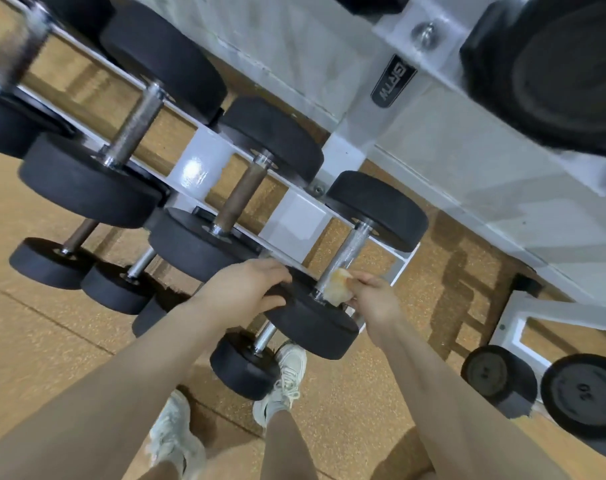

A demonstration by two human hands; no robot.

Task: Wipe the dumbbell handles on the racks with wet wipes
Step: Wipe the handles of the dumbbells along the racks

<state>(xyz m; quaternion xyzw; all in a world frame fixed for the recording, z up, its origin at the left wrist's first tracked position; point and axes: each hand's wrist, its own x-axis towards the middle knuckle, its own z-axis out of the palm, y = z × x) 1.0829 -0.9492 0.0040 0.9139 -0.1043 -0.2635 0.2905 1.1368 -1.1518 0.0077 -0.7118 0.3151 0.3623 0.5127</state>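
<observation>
Left hand (249, 289): curled over the near black weight (312, 323) of the end dumbbell, thumb under the rim; likely steadying it against rolling on the rack (194, 161).
Right hand (370, 296): pinching a crumpled wet wipe (336, 284) between fingertips and thumb, pressed to the lower end of the handle (346, 251).
Wipe position: at 10 o'clock from the right hand, touching the knurled steel just above the near weight.
Handle position: rising toward 1 o'clock from the wipe, up to the far weight (377, 209); at 2 o'clock from the left hand.
Why there: starting at the collar probably leaves the whole bar free for one stroke upward.
Neighbours: brown-looking handle (240, 199) at 11 o'clock, another steel one (131, 129) farther along the same direction, both untouched by hands.
Below: white shoes (284, 379) at 6 o'clock on the speckled floor (34, 341).
</observation>
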